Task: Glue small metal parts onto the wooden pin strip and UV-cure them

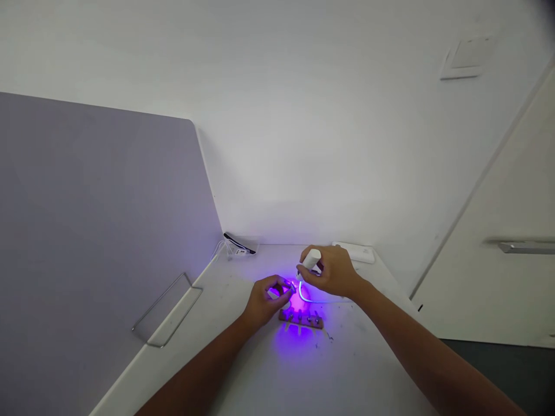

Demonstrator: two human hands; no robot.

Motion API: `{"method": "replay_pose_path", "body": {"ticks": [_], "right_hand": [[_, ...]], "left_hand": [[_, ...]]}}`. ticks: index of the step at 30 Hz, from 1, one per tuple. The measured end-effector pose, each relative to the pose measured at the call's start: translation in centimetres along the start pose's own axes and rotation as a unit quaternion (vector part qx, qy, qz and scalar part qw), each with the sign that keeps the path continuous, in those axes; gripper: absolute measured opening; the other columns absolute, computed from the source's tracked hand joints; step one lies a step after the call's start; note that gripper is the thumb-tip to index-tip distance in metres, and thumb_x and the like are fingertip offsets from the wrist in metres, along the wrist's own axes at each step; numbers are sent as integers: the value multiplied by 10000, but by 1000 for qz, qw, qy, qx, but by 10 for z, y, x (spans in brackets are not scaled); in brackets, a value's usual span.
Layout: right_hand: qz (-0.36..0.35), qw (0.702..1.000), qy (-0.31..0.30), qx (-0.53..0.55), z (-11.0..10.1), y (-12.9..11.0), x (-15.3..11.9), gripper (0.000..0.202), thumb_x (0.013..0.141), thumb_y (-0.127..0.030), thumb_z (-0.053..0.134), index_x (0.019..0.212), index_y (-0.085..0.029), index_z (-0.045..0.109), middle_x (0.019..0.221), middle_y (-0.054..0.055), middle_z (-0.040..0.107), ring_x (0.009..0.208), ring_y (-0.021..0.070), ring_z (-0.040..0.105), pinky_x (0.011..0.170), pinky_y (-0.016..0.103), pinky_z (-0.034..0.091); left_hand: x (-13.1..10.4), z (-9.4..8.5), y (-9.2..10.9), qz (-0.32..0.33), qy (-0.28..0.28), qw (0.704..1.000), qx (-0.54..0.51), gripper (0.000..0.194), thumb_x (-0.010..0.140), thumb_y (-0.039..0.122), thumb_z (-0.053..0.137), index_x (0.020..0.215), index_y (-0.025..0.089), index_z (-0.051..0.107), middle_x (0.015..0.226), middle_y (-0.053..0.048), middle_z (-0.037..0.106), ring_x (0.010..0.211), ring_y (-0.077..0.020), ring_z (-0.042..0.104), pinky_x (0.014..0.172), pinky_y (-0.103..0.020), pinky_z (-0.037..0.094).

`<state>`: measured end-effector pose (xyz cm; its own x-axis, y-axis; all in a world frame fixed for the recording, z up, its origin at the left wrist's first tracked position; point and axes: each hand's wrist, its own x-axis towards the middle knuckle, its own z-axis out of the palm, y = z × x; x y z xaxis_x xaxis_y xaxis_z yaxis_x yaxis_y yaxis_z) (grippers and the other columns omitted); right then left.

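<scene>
My left hand (267, 299) pinches a small glossy piece between thumb and fingertips; its kind is too small to make out. My right hand (330, 270) is wrapped round a white handheld UV lamp (311, 259), tilted down toward the left fingertips. Violet light floods the space between the hands. A thin cord (302, 293), lit bluish, curves below the lamp and runs right. Just under both hands, a brown strip (300, 319) lies on the white tabletop (347, 358), with several small upright pieces on it.
At the back left are a clear tray (246, 247) with a dark flat item and white cables (219, 248). A white case-like object (359, 252) lies behind my right hand. A grey panel (99, 231) rises at left, near a wire loop (167, 309).
</scene>
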<state>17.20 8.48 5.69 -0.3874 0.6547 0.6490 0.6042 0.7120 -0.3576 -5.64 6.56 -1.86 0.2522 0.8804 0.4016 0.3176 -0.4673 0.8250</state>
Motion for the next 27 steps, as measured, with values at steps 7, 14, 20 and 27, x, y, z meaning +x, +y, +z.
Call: {"method": "replay_pose_path", "body": {"ticks": [7,14,20,27], "right_hand": [[-12,1000,-15,-6,1,-1,0,226,886,-439,684,802,-229,669,609,-47,641,551,118,546,569,253,306],[-26,999,-19,-15,-2,-3,1,234,876,-447,693,802,-227,663,618,-41,649,567,122,557,571,250,297],[-50,998,-30,-24,-3,-7,1,231,885,-436,684,799,-224,656,605,-38,643,567,126,552,574,258,290],[-76,995,-24,-55,-2,-2,2,207,887,-417,668,831,-218,669,652,-15,688,595,141,589,584,281,270]], "left_hand": [[0,0,0,0,9,1000,-8,102,843,265,764,865,166,756,853,-54,763,757,-181,659,735,-287,531],[1,1,3,2,17,1000,-8,107,824,271,770,837,165,757,827,-57,754,743,-183,661,724,-292,540],[1,-1,2,6,17,1000,-1,99,823,257,760,858,164,759,820,-48,753,738,-177,663,713,-279,539],[2,-1,-7,-11,15,1000,17,106,814,261,772,855,164,768,799,-46,748,724,-174,646,704,-274,525]]}}
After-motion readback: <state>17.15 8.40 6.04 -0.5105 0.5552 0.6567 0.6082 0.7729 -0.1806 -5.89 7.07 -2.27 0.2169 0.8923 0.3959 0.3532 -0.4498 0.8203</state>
